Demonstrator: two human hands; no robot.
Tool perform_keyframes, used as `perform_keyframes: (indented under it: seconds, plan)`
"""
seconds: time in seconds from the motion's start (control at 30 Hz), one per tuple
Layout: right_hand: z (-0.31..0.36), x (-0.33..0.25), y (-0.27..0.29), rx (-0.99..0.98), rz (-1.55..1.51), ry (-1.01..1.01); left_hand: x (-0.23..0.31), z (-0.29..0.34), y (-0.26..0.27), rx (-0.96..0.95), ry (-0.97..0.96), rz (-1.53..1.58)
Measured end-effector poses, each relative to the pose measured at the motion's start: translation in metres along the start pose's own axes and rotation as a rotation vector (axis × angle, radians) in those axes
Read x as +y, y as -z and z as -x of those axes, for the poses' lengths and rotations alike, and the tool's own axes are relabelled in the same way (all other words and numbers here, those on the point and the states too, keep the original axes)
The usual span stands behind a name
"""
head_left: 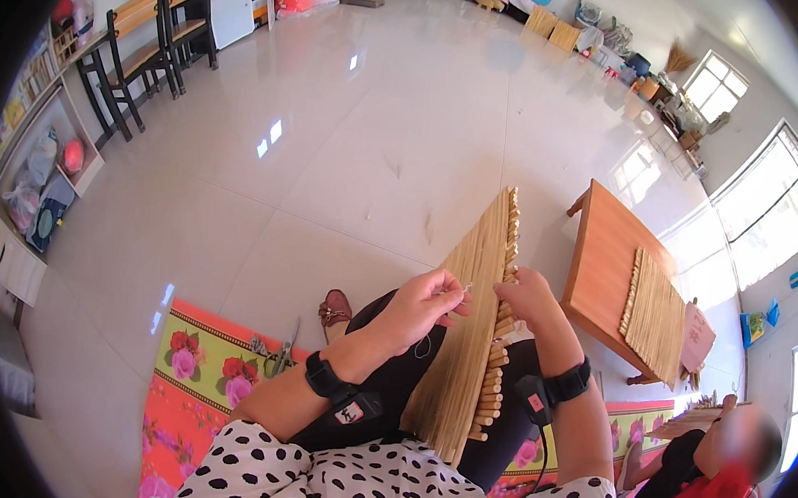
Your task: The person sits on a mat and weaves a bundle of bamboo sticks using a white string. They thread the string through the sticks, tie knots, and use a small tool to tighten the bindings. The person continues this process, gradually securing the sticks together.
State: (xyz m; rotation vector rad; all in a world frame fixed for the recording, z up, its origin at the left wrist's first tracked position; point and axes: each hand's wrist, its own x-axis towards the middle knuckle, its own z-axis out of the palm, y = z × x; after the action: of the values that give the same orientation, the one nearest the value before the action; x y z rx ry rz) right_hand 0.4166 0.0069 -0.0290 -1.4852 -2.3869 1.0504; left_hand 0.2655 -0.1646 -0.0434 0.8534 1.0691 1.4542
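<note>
Across my lap lies a long mat of straw-coloured stalks (457, 346), its thick cut ends lined up along the right edge. My left hand (424, 308) is over the mat's left part, thumb and fingers pinched together. A thin pale thread (422, 349) hangs below that hand, and a whitish bit shows at its fingertips. On the other side, my right hand (527, 300) grips the mat's edge at the stalk ends, fingers bent round it. Its fingertips are partly hidden. Both wrists wear black bands with small boxes.
A low wooden table (593, 253) stands to the right with another stalk mat (652, 313) on it. A person (704, 455) sits at the lower right. Scissors or pliers-like tools (285, 352) lie on the floral mat (189, 401). Chairs (135, 50) and shelves (50, 141) line the left.
</note>
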Motion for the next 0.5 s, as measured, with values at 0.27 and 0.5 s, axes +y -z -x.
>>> perform_keyframes:
  seconds: [0.27, 0.5]
  plan:
    - [-0.027, 0.067, 0.012, 0.267, -0.055, 0.057, 0.012, 0.011, 0.0, 0.038, -0.024, -0.029]
    - [0.008, 0.02, 0.025, 0.603, 0.023, 0.243, 0.022, 0.026, 0.005, 0.118, -0.102, -0.043]
